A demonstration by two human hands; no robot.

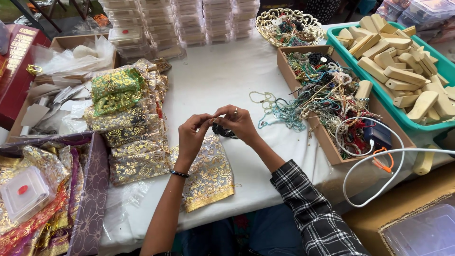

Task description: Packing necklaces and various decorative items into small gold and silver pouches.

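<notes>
Presently, both hands are raised just above the white worktop point(222, 80), fingertips meeting. The left hand point(193, 135) and the right hand point(237, 124) pinch a dark beaded bracelet point(222, 131) between them, and its loop hangs just under the right palm. A gold-patterned organza pouch point(211, 178) lies flat directly beneath the wrists. Similar pouches point(130, 137) are stacked to the left. A cardboard box of mixed bracelets point(332, 102) sits to the right, beside a teal tray of wooden pieces point(403, 57).
</notes>
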